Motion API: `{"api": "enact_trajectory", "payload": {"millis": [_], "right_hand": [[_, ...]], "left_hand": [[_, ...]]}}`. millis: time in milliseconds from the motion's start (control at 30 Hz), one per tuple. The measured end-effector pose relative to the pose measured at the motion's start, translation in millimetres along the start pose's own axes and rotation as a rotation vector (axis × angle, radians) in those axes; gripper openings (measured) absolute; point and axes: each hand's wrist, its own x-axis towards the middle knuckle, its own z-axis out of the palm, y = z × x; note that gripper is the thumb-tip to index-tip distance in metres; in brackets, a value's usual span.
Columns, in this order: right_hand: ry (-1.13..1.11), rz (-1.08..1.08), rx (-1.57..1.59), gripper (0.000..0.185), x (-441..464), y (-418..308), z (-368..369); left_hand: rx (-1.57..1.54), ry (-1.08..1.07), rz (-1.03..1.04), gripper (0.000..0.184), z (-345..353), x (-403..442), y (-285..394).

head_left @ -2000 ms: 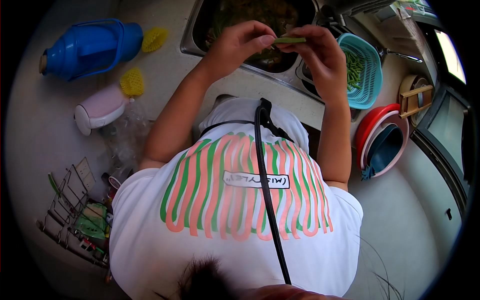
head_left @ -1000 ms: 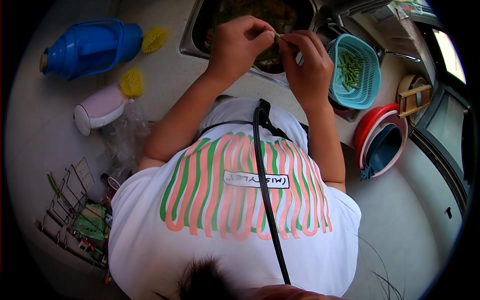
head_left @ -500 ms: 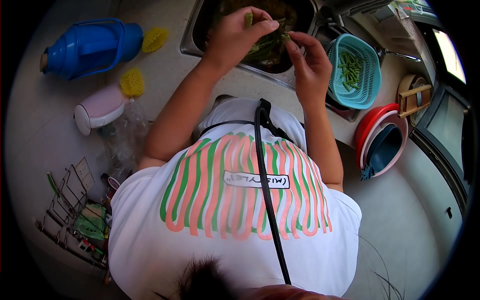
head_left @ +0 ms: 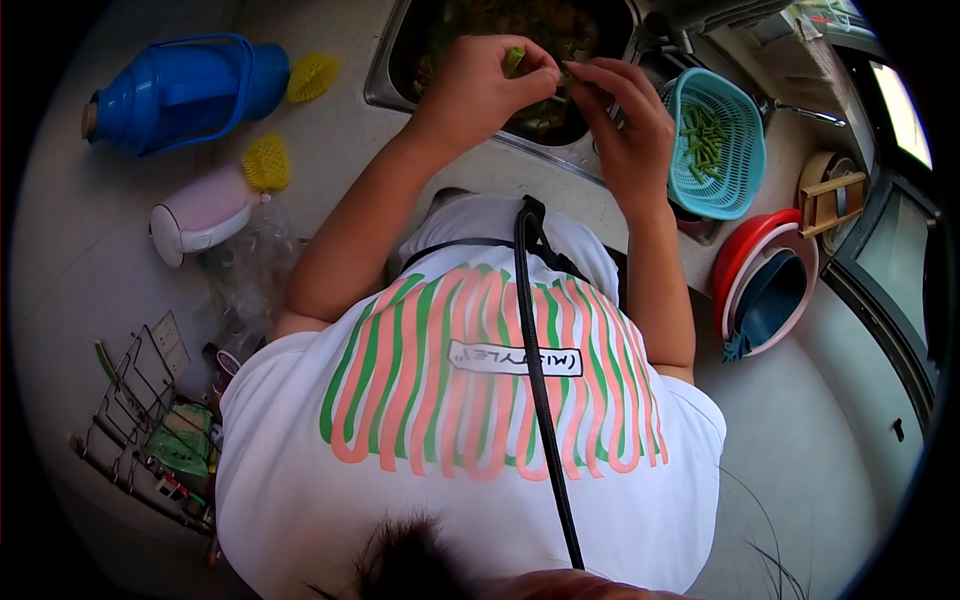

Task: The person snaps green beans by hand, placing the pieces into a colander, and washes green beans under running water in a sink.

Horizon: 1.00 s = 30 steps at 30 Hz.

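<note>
My left hand [head_left: 475,85] is closed over the dark sink, with a green bean [head_left: 513,60] sticking up between its fingers. Close beside it, the thumb and fingers of my right hand [head_left: 632,120] pinch together on what looks like the end of a green bean, mostly hidden by the fingertips. Below both hands, the sink [head_left: 385,88] holds a dark, wet-looking heap of plant scraps. To the right, a turquoise basket [head_left: 745,180] contains several short green bean pieces [head_left: 703,140].
A blue thermos [head_left: 190,95] lies at the left by two yellow mesh pieces [head_left: 313,77] and a pink-and-white container [head_left: 205,215]. Red and white basins [head_left: 735,265] are stacked at right. A wire rack [head_left: 120,430] stands lower left.
Both hands have drawn slightly toward my body, and the right has shifted a little to the right. Long green stems seen under the fingers before no longer show there.
</note>
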Motion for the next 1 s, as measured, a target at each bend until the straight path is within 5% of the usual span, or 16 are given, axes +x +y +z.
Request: {"api": "enact_trajectory", "payload": {"millis": [233, 433, 700, 800, 900, 1000], "right_hand": [[-0.030, 0.002, 0.002, 0.018, -5, 3, 1], [0.113, 0.341, 0.623, 0.015, -9, 3, 0], [0.139, 0.358, 1.024, 0.024, -13, 8, -17], [0.384, 0.340, 0.714, 0.022, -23, 19, -37], [0.860, 0.401, 0.128, 0.022, -35, 32, -66], [0.864, 0.421, -0.187, 0.024, -55, 60, -94]], "left_hand": [[0.075, 0.021, 0.029, 0.015, 2, -3, 6], [0.152, 0.081, 0.028, 0.016, 2, -5, -7], [0.027, 0.046, -0.008, 0.021, 3, 2, -21], [-0.061, -0.029, 0.041, 0.031, 3, 2, -25], [-0.199, -0.097, 0.041, 0.036, 5, 4, -25], [-0.269, -0.126, 0.061, 0.037, 7, 4, -25]]}}
